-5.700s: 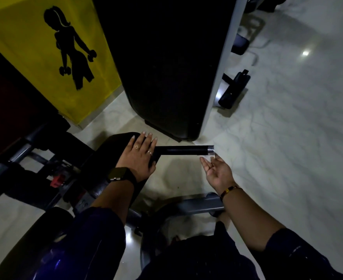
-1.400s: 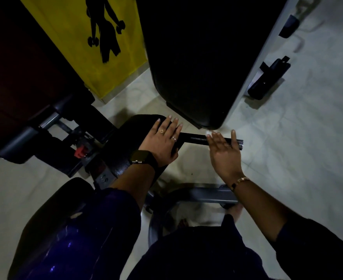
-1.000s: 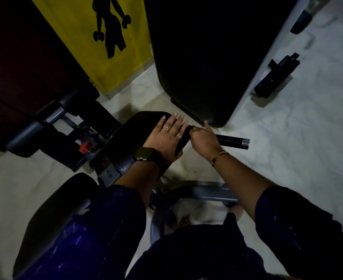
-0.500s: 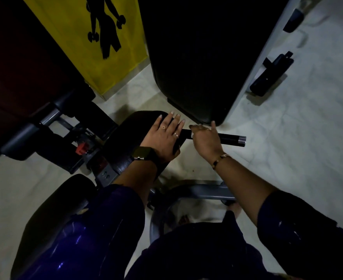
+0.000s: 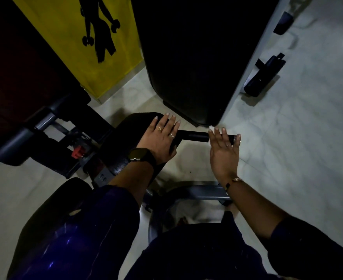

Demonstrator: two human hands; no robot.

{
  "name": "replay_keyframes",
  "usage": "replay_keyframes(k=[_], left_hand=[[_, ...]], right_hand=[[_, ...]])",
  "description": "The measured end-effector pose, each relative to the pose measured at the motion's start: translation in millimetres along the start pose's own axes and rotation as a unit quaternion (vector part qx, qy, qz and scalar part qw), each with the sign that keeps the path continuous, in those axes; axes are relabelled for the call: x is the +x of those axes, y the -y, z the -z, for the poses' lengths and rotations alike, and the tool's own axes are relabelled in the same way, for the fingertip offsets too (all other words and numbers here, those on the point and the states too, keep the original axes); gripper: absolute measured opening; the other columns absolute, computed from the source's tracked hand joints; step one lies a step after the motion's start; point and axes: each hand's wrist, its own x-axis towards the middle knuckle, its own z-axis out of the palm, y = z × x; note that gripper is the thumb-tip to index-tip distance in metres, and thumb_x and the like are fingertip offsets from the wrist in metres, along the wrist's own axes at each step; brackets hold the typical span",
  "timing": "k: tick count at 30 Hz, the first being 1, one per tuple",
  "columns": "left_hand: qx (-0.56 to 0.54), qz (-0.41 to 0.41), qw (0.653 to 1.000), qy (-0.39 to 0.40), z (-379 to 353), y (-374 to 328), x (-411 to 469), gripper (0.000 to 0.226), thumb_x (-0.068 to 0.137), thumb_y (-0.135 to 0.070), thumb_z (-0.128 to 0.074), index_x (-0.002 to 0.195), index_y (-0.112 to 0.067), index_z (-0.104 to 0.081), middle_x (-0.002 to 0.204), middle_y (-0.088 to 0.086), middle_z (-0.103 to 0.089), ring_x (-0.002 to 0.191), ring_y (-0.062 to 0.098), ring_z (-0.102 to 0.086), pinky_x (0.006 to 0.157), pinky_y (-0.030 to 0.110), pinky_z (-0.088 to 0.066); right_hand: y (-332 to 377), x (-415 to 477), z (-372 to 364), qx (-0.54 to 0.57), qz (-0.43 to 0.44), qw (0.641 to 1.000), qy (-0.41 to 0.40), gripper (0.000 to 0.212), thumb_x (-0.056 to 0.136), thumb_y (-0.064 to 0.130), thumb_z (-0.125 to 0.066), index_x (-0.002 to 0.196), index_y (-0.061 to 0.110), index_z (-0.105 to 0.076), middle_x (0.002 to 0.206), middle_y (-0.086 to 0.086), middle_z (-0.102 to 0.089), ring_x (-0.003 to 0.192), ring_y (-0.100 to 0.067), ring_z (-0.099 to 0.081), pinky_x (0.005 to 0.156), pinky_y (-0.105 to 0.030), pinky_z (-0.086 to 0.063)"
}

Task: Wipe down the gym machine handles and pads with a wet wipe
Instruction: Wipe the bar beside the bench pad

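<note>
Over pale marble floor (image 5: 291,142), the left grip (image 5: 160,139) lay flat on the pad (image 5: 129,127); the right grip (image 5: 224,153), fingers straight, pressed a wipe (image 5: 211,128) onto the handle (image 5: 192,136) end. Pads probably remained undone.

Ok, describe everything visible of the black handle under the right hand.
The handle is a slim, straight black bar, matte like rubber or foam, lying about level. It juts from beside the black pad where the left hand rests. The right hand lies across its outer end, fingers straight, with a scrap of white wipe showing at the fingertips.
</note>
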Motion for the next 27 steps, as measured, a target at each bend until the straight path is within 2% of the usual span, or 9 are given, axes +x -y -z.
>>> replay_keyframes(k=[3, 6, 9, 12, 14, 18, 22, 27], left_hand=[[0.002, 0.001, 1.0, -0.001, -1.7, 0.0, 1.1, 0.077, 0.095, -0.047, -0.031, 0.157, -0.015, 0.001, 0.164, 0.008, 0.001, 0.151, 0.027, 0.005, 0.121, 0.046, 0.001], [0.003, -0.001, 1.0, -0.001, -2.7, 1.0, 1.3, 0.077, 0.094, -0.048, -0.032, 0.157, -0.015, 0.0, 0.164, 0.009, 0.0, 0.151, 0.027, 0.003, 0.121, 0.045, 0.0], [0.009, -0.003, 1.0, 0.002, -2.9, 1.1, 1.0, 0.077, 0.094, -0.048, -0.032, 0.156, -0.015, -0.001, 0.164, 0.009, -0.001, 0.151, 0.027, 0.002, 0.121, 0.046, 0.0], [0.011, 0.001, 1.0, 0.0, -3.0, 0.4, 0.6, 0.077, 0.094, -0.047, -0.032, 0.156, -0.015, -0.001, 0.164, 0.009, -0.001, 0.151, 0.027, 0.002, 0.121, 0.045, -0.001], [0.01, 0.002, 1.0, 0.0, -2.1, 0.1, 0.3, 0.077, 0.094, -0.047, -0.033, 0.157, -0.015, -0.002, 0.164, 0.009, -0.002, 0.151, 0.027, 0.002, 0.121, 0.046, -0.001], [0.008, 0.002, 1.0, 0.002, -0.6, -0.4, 0.2, 0.076, 0.095, -0.047, -0.032, 0.157, -0.015, -0.002, 0.164, 0.009, -0.001, 0.151, 0.027, 0.002, 0.121, 0.046, -0.001], [0.004, -0.002, 1.0, 0.001, -1.0, 1.1, 0.5, 0.075, 0.095, -0.047, -0.031, 0.157, -0.015, -0.003, 0.164, 0.009, -0.002, 0.151, 0.028, 0.002, 0.121, 0.046, 0.0], [0.0, -0.01, 1.0, 0.001, -3.4, 2.8, 1.2, 0.077, 0.095, -0.049, -0.032, 0.157, -0.014, -0.001, 0.164, 0.01, 0.001, 0.151, 0.028, 0.005, 0.121, 0.046, 0.001]], right_hand=[[25.7, 5.6, -4.3, 0.011, 0.002, 1.0, 0.008, 0.067, 0.075, -0.004, -0.067, 0.139, 0.006, -0.048, 0.14, -0.013, -0.052, 0.135, -0.032, -0.043, 0.113, -0.059, -0.009], [50.4, 19.0, -12.4, 0.022, 0.086, 0.996, 0.028, 0.063, 0.073, -0.004, -0.069, 0.133, 0.005, -0.054, 0.138, -0.013, -0.054, 0.133, -0.03, -0.046, 0.109, -0.061, -0.019], [51.6, 27.1, -13.9, 0.011, 0.136, 0.99, 0.039, 0.058, 0.071, -0.003, -0.07, 0.128, 0.007, -0.06, 0.137, -0.01, -0.055, 0.132, -0.025, -0.047, 0.111, -0.058, -0.015], [33.2, 23.9, -6.0, -0.039, 0.174, 0.981, 0.073, 0.063, 0.081, -0.001, -0.051, 0.143, 0.014, -0.045, 0.149, -0.005, -0.043, 0.14, -0.022, -0.036, 0.116, -0.055, 0.001], [20.5, 15.7, -2.7, -0.059, 0.151, 0.984, 0.074, 0.065, 0.084, 0.003, -0.038, 0.147, 0.017, -0.037, 0.152, -0.003, -0.037, 0.141, -0.024, -0.033, 0.114, -0.053, 0.011], [-6.6, -11.0, 2.5, -0.068, 0.065, 0.994, 0.05, 0.072, 0.08, -0.003, -0.042, 0.149, 0.017, -0.034, 0.153, -0.004, -0.035, 0.142, -0.029, -0.03, 0.114, -0.051, 0.016], [-10.2, -16.2, 10.6, -0.031, -0.029, 0.998, 0.044, 0.068, 0.083, -0.004, -0.057, 0.147, 0.007, -0.035, 0.151, -0.012, -0.038, 0.143, -0.036, -0.026, 0.114, -0.053, 0.015], [34.5, 16.9, 11.0, 0.03, -0.051, 0.995, 0.079, 0.053, 0.085, -0.001, -0.049, 0.138, 0.005, -0.049, 0.14, -0.015, -0.051, 0.137, -0.029, -0.04, 0.113, -0.058, 0.006]])
